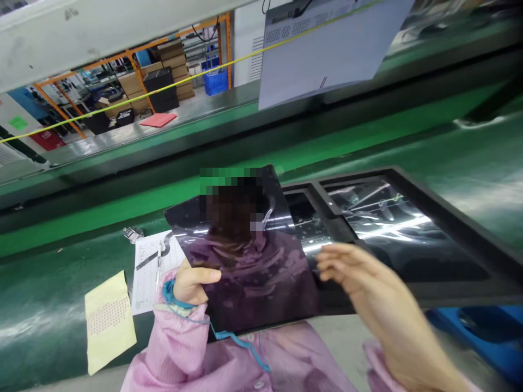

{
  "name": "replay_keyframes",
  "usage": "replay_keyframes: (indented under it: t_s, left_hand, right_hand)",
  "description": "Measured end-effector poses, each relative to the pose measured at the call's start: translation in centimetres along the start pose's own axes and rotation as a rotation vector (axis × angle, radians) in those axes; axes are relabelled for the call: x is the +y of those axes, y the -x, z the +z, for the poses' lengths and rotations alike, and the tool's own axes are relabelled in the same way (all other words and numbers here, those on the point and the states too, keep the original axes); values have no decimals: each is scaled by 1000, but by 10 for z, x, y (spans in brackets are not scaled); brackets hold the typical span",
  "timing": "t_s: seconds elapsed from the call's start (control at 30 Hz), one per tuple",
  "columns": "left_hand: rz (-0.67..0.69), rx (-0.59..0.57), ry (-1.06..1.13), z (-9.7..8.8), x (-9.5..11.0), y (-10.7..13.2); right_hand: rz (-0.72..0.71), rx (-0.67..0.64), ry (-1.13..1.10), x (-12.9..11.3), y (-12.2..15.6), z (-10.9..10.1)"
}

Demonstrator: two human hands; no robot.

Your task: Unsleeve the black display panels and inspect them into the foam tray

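Note:
My left hand (195, 280) grips the left edge of a dark, glossy panel (278, 283), with its thumb over the front and its other fingers hidden behind. The panel is tilted toward me and mirrors a person and overhead lights. Just off the panel's right side is my right hand (359, 277), its fingers loosely bent and holding nothing. Behind that hand lies a black tray (437, 291) with framed recesses, where shiny dark panels (404, 234) rest under reflected light. A teal coiled cord and band (175, 296) wrap my left wrist.
On the green bench (49, 283) at left lie a yellow sheet with rows of dots (108, 321), a printed paper (143, 272) with a pen (159, 258), and a small metal object (133, 234). A blue bin (474, 337) stands low at right. A whitish board (327, 60) hangs above.

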State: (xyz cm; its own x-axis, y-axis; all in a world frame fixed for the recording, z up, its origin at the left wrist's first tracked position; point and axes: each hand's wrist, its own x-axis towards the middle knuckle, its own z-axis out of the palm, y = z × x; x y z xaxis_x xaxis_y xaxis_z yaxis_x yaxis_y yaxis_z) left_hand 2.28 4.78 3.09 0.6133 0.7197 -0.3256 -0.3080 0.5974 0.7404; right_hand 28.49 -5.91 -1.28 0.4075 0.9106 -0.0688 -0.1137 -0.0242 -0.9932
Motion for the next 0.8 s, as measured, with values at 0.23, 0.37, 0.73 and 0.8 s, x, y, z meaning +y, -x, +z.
replay_keyframes:
  t_s: [0.23, 0.37, 0.73, 0.8]
  left_hand:
    - [-8, -18, -166, -15, -11, 6]
    - [-9, 26, -193, -15, -12, 9]
    - [-22, 50, -106, -3, -11, 10]
    - [-73, 88, -81, -1, -11, 11]
  right_hand:
    - [-370, 59, 325, -84, -31, 44]
    - [-508, 171, 266, -87, -40, 71]
    - [-957, -150, 455, -65, -7, 48]
    - [-907, -246, 342, -60, -2, 42]
